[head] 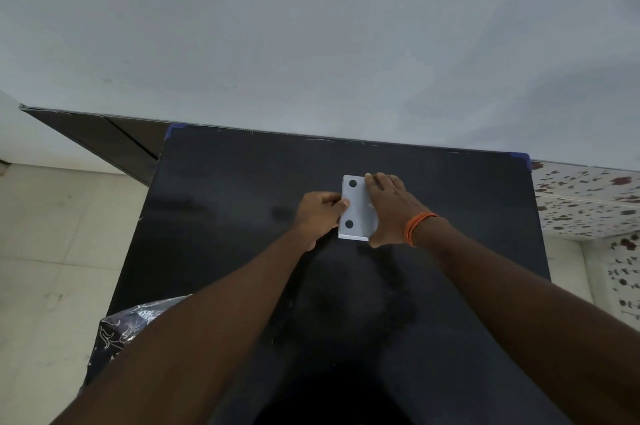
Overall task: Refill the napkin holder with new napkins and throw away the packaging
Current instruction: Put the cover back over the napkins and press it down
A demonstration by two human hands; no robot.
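A flat white napkin holder (356,208) with two black round dots on its face lies on the black table (225,216), towards the far side. My left hand (320,216) grips its left edge between thumb and fingers. My right hand (389,208) lies over its right side, fingers curled round the far edge; an orange thread band circles that wrist. A dark patterned plastic package (128,331) sits at the table's near left corner, partly hidden by my left forearm. I cannot see any loose napkins.
The table stands against a pale grey wall (311,43). Light floor tiles (52,251) lie to the left. A floral-patterned surface (588,202) runs along the right. A dark skirting strip (104,137) runs along the wall at the left.
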